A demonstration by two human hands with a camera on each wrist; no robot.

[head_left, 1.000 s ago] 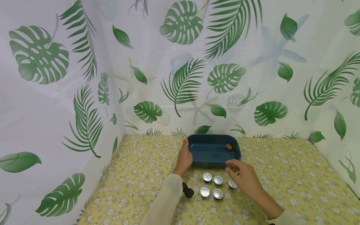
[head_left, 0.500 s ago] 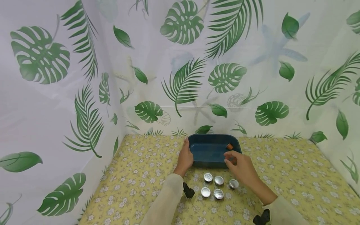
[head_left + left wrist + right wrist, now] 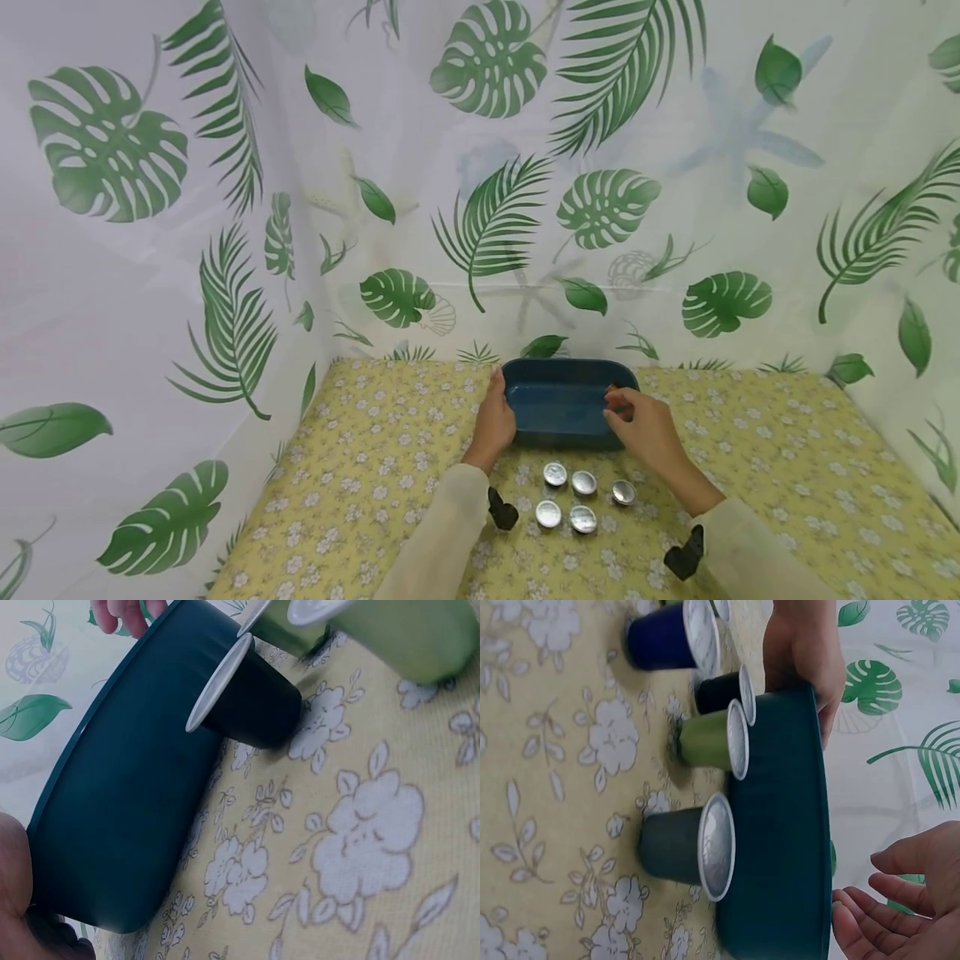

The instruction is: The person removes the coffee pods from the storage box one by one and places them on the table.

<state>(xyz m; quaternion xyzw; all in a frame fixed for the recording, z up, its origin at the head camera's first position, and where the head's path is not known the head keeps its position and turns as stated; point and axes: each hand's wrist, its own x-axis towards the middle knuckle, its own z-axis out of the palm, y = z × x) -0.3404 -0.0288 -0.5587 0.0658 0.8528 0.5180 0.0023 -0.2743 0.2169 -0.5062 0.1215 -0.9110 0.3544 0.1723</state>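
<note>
My left hand [image 3: 492,423] grips the left end of a dark blue-green rectangular dish [image 3: 558,437]. Over the dish's right side hovers my right hand [image 3: 652,429], its fingertips beside an orange coffee capsule [image 3: 611,388] that they partly cover. In the right wrist view, the thumb and fingers of that hand stand apart with nothing visible between them. Several coffee capsules stand foil side up in front of the dish. Among them are a blue capsule [image 3: 662,641], a black capsule [image 3: 255,701], a green capsule [image 3: 705,741] and a grey-green capsule [image 3: 673,844].
A yellow flowered cloth [image 3: 405,467] covers the table. Behind the dish rises a white leaf-printed curtain [image 3: 510,325], with another side of it on the left. Dark wrist devices [image 3: 684,554] sit at both cuffs.
My right hand has moved from the dish's front rim, near the capsules, forward over its inside to the orange capsule. The left hand and the dish stay in place.
</note>
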